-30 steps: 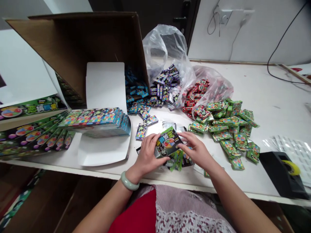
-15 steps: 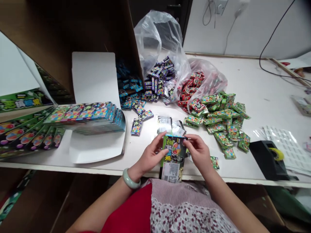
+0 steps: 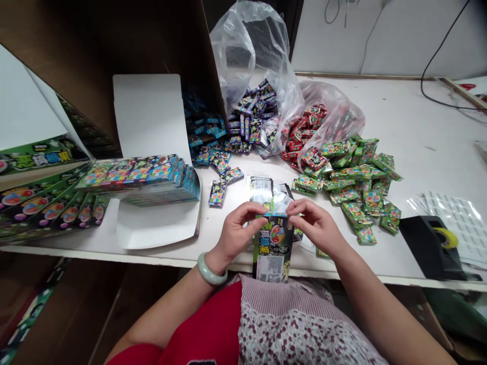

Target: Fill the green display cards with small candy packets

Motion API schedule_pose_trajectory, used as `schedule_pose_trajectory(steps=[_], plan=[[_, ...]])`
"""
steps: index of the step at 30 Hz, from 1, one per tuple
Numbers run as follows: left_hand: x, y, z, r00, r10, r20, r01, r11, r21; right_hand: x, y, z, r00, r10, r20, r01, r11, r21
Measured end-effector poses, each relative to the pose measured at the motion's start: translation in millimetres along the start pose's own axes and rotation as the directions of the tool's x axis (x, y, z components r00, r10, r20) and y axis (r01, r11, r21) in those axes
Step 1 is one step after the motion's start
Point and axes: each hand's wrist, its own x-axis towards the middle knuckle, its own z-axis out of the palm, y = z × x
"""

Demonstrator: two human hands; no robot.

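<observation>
Between my hands, close to the table's front edge, is a flat black and green candy packet (image 3: 274,248) with coloured printing and a pale label at its lower end. My left hand (image 3: 239,230) pinches its upper left corner, thumb on the front. On the upper right corner, my right hand (image 3: 317,224) grips with thumb and fingertips. A thin blue strip shows along the packet's top edge. Just beyond it lie similar black packets (image 3: 261,188), partly covered by my hands. Several small green candy boxes (image 3: 355,175) are heaped to the right.
Purple boxes (image 3: 247,121) and red boxes (image 3: 304,134) spill from clear bags. Blue boxes (image 3: 207,132) lie by a large carton (image 3: 152,40). An open white display box (image 3: 152,223) with a row of filled packets stands left. A black tape dispenser (image 3: 429,248) sits right.
My left hand's fingers have shifted up to the packet's top edge, and both hands now pinch its top corners. The view has shifted slightly.
</observation>
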Motion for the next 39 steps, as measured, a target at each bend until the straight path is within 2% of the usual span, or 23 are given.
schedule_pose_trajectory(steps=[6, 10, 13, 16, 19, 23, 26, 30, 32, 36, 39], plan=[[13, 14, 4.7, 0.986, -0.161, -0.039, 0.159, 0.986, -0.059, 14, -16, 3, 0.981, 0.194, 0.018, -0.195, 0.98, 0.043], [19, 16, 2.9, 0.979, -0.204, -0.028, 0.201, 0.976, -0.083, 20, -23, 2, 0.971, 0.228, 0.075, -0.232, 0.972, 0.046], [18, 15, -2.4, 0.974, -0.22, 0.05, 0.223, 0.972, -0.07, 18, -22, -2, 0.968, 0.223, 0.119, -0.228, 0.973, 0.028], [13, 16, -8.1, 0.975, -0.147, 0.167, 0.157, 0.987, -0.045, 12, -22, -6, 0.966, 0.187, 0.176, -0.19, 0.982, 0.0], [7, 19, -12.7, 0.975, -0.037, 0.221, 0.032, 0.999, 0.026, 4, -24, -10, 0.976, 0.106, 0.188, -0.097, 0.994, -0.058], [0, 19, -18.2, 0.965, 0.054, 0.258, -0.09, 0.987, 0.13, -10, -21, -9, 0.986, -0.052, 0.156, 0.082, 0.979, -0.188], [-4, 12, -18.8, 0.954, 0.091, 0.285, -0.139, 0.979, 0.152, -19, -14, -1, 0.983, -0.161, 0.084, 0.178, 0.948, -0.264], [-7, 3, -12.2, 0.979, 0.06, 0.196, -0.086, 0.988, 0.13, -25, -3, 11, 0.978, -0.208, -0.026, 0.19, 0.934, -0.303], [-6, 1, -9.6, 0.982, 0.084, 0.169, -0.111, 0.982, 0.153, -26, 1, 14, 0.979, -0.195, -0.054, 0.171, 0.94, -0.296], [-4, 0, -11.8, 0.956, 0.196, 0.217, -0.245, 0.943, 0.226, -26, 7, 15, 0.982, -0.165, -0.087, 0.141, 0.963, -0.229], [-4, -1, -14.2, 0.939, 0.228, 0.259, -0.287, 0.933, 0.218, -26, 7, 20, 0.97, -0.22, -0.104, 0.19, 0.952, -0.239]])
